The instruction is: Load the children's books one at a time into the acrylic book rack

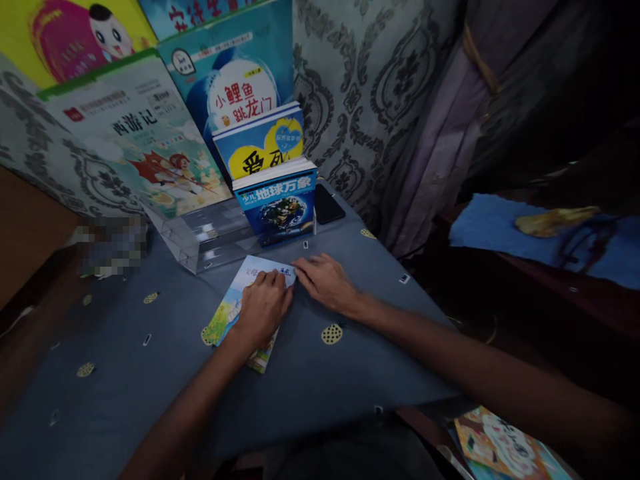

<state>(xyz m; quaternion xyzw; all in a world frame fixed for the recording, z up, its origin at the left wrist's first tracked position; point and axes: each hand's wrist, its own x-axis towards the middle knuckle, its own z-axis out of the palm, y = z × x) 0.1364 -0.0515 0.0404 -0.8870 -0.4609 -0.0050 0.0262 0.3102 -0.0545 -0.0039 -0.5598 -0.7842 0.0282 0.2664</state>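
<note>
A thin picture book (231, 303) with a pale blue and green cover lies flat on the cloth-covered table. My left hand (263, 303) rests on its cover, fingers stretched across the upper part and hiding much of the picture and title. At the book's upper right corner is my right hand (327, 283), its thumb and fingers closed at the edge. Just beyond stands a clear acrylic book rack (187, 250), holding a blue book with a globe (280, 207) in front.
Upright behind are a pale book with cartoon figures (165, 157), a teal book (200, 73) and a yellow-hearted book (260, 143). A dark phone (327, 203) lies right of the rack. Another colourful book (505, 443) sits below the table's right edge, and a blue cloth (480, 230) lies farther right.
</note>
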